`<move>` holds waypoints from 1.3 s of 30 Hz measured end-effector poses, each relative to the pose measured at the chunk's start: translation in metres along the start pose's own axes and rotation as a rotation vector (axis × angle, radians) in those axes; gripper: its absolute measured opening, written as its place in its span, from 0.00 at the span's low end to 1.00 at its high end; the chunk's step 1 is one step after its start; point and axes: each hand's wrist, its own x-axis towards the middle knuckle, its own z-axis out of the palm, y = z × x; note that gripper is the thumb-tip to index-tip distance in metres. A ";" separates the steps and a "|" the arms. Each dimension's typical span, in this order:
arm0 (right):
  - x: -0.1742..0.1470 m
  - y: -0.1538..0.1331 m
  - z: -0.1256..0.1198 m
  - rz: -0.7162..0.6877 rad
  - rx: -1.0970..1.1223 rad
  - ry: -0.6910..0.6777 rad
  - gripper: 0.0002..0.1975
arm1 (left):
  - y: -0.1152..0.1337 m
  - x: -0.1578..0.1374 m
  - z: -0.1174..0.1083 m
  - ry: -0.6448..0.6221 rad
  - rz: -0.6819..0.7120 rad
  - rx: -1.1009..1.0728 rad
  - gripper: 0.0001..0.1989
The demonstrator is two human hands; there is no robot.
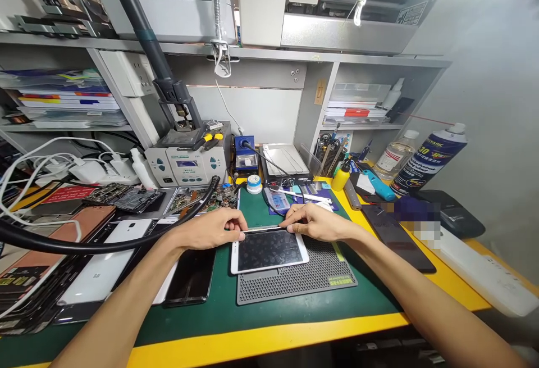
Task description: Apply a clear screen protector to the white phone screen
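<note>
A white-framed smartphone (269, 251) with a dark, smudged screen lies sideways over a grey perforated mat (295, 286). My left hand (213, 227) pinches its far left corner with thumb and curled fingers. At the far right corner, my right hand (312, 222) grips the same edge, thumb on the near side and fingers behind. A thin light strip shows along that far edge between the hands; whether it is a separate part I cannot tell. The phone's underside is hidden. Left of it rests another black phone (190, 275).
Stacked phones and panels (105, 261) lie at the left. A thick black hose (126, 241) runs behind my left forearm. Further back stand a grey rework station (189, 157), a yellow bottle (341, 176) and a spray can (432, 160). A white power strip (484, 272) lies right.
</note>
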 end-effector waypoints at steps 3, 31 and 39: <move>-0.003 -0.006 0.003 0.043 -0.051 -0.007 0.21 | -0.001 0.001 0.001 0.018 -0.004 0.003 0.13; -0.006 -0.008 0.000 0.135 -0.015 0.042 0.20 | 0.003 -0.002 0.005 0.050 -0.042 0.102 0.23; -0.017 -0.018 0.002 0.122 -0.199 -0.058 0.44 | 0.019 -0.007 0.007 0.017 -0.120 0.187 0.32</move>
